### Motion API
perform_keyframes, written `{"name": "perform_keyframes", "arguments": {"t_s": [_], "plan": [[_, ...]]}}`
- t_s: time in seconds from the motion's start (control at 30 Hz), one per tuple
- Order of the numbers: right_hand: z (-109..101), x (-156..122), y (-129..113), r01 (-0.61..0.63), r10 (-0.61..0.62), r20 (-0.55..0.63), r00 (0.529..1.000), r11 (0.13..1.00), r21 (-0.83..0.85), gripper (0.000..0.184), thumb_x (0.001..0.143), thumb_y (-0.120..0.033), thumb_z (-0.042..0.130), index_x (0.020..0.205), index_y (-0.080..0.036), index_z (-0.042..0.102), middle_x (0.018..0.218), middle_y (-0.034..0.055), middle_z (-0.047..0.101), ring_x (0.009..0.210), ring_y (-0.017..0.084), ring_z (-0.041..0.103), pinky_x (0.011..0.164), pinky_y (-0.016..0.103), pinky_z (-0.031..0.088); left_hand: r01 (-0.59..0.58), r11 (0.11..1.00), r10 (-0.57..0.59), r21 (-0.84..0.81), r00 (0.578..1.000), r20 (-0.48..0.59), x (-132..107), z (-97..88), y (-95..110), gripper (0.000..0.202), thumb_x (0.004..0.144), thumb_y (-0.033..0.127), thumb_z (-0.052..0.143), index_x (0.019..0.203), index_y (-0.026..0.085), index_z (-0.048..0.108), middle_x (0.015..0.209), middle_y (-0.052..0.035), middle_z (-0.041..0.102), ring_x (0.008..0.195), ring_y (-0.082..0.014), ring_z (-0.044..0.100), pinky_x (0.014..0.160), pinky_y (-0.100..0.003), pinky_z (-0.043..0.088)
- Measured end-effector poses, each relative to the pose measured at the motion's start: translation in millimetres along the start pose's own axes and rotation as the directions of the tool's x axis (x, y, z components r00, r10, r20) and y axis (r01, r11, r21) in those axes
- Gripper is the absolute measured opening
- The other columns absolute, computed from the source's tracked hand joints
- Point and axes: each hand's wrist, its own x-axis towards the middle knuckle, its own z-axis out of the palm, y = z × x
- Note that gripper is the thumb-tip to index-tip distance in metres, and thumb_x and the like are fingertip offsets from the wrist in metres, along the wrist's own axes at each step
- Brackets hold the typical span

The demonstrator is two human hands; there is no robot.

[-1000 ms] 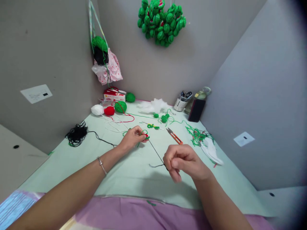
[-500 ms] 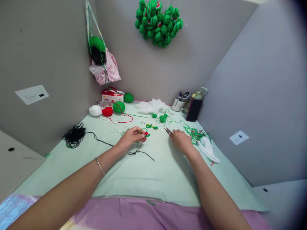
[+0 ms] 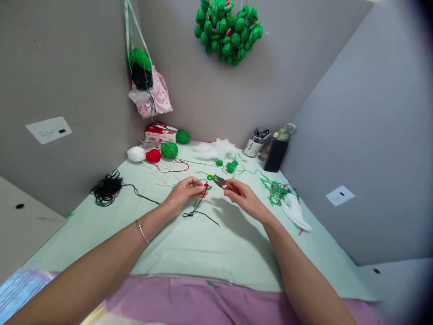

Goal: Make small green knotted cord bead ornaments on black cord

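Pinched in my left hand (image 3: 185, 193) is a small red and green crochet piece (image 3: 207, 186), with a black yarn tail (image 3: 199, 212) trailing from it onto the table. My right hand (image 3: 244, 195) is closed round a pair of scissors with orange-red handles (image 3: 233, 187). The blades point left and stand slightly apart, close to the crochet piece. Behind them, partly covered by the blades, a green crocheted bit (image 3: 210, 177) lies on the table beside a thin hook or needle. Whether the blades touch any yarn I cannot tell.
Black yarn (image 3: 107, 187) lies at the left. White, red (image 3: 153, 155) and green yarn balls stand by a box (image 3: 160, 134) at the back. White stuffing (image 3: 216, 149), a pen cup (image 3: 253, 145) and a phone (image 3: 276, 155) are behind; green scraps (image 3: 275, 190) lie right.
My right hand has lifted the scissors from the table and brought them left towards the crochet piece. My left hand keeps its pinch almost in place. The view has shifted slightly.
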Motion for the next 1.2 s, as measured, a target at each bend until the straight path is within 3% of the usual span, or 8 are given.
{"name": "perform_keyframes", "arguments": {"t_s": [0.2, 0.33, 0.6, 0.9, 1.2], "plan": [[15, -3, -1, 0.001, -0.010, -0.029, 1.000, 0.956, -0.293, 0.038, 0.093, -0.042, 0.053, 0.121, -0.019, 0.064, 0.068, -0.0034, 0.051, 0.060, 0.011, 0.042, 0.061, 0.024, 0.034, 0.003, 0.999, -0.003, -0.043, 1.000, 0.004, 1, -2.9, 0, 0.028, 0.072, 0.026, 0.082, 0.082, 0.015, 0.059, 0.081, -0.0012, 0.069, 0.086, -0.0169, 0.072, 0.086, -0.029, 0.052], [16, -4, -3, -0.012, 0.002, -0.026, 1.000, 0.931, -0.365, 0.039, 0.094, -0.043, 0.051, 0.122, -0.020, 0.064, 0.068, -0.0027, 0.055, 0.060, 0.012, 0.044, 0.063, 0.024, 0.034, -0.001, 0.999, 0.003, -0.052, 0.999, 0.032, 1, -3.7, -3, 0.026, 0.074, 0.025, 0.080, 0.085, 0.015, 0.058, 0.085, -0.0021, 0.070, 0.091, -0.0175, 0.072, 0.088, -0.028, 0.052], [17, -6, -8, 0.000, -0.014, -0.039, 0.999, 0.936, -0.352, 0.041, 0.095, -0.043, 0.050, 0.126, -0.020, 0.063, 0.074, -0.0001, 0.059, 0.063, 0.013, 0.048, 0.064, 0.025, 0.036, 0.017, 0.997, -0.015, -0.074, 1.000, 0.026, -2, 0.7, 1, 0.024, 0.075, 0.020, 0.079, 0.084, 0.015, 0.058, 0.081, -0.0015, 0.071, 0.087, -0.0158, 0.073, 0.089, -0.026, 0.052], [20, -5, -6, -0.014, 0.004, -0.037, 0.999, 0.965, -0.264, 0.038, 0.095, -0.045, 0.050, 0.119, -0.020, 0.066, 0.070, -0.0022, 0.054, 0.062, 0.012, 0.046, 0.063, 0.024, 0.035, 0.025, 0.996, -0.022, -0.087, 0.999, 0.040, 0, -1.5, -2, 0.023, 0.075, 0.017, 0.079, 0.086, 0.014, 0.059, 0.085, -0.0036, 0.074, 0.084, -0.0153, 0.073, 0.088, -0.026, 0.054], [26, -5, -12, -0.026, 0.010, -0.049, 0.999, 0.941, -0.339, 0.034, 0.095, -0.040, 0.050, 0.116, -0.019, 0.065, 0.070, -0.0016, 0.056, 0.062, 0.012, 0.046, 0.064, 0.024, 0.033, 0.021, 0.998, -0.017, -0.057, 0.997, 0.075, -1, 0.7, -6, 0.027, 0.074, 0.020, 0.080, 0.085, 0.015, 0.057, 0.089, -0.0044, 0.074, 0.083, -0.0154, 0.073, 0.088, -0.027, 0.053]]}}
